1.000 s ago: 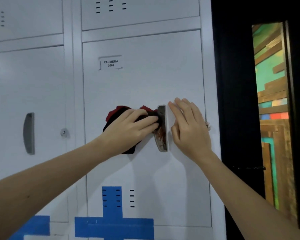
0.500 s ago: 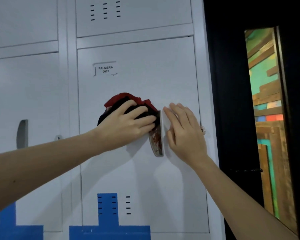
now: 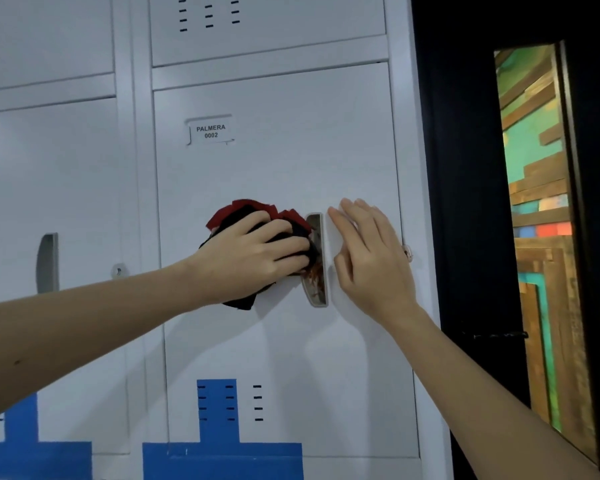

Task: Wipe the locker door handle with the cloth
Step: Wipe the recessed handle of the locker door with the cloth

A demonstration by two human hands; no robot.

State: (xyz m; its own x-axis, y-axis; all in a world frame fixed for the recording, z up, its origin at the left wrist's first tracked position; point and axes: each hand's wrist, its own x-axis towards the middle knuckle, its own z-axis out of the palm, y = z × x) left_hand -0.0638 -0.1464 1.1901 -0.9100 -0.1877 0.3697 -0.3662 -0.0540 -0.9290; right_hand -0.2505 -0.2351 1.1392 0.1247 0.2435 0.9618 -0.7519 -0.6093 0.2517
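Clearly the wiping is under way, not finished. The left hand [image 3: 253, 258] has its fingers curled round a bunched red-and-black cloth [image 3: 243, 209] and presses it into the upper half of the recessed handle [image 3: 317, 292], which sits near the right edge of the locker door [image 3: 274, 161], about halfway up. The right hand [image 3: 371, 261] lies flat on the door just right of the handle, fingers straight and holding nothing (it looks to be steadying the door). Below the cloth, the handle's lower part is uncovered and shows reddish-brown streaks; whether that is grime or the cloth's reflection I cannot tell. By my judgement, the lower end and the rim are left to wipe.
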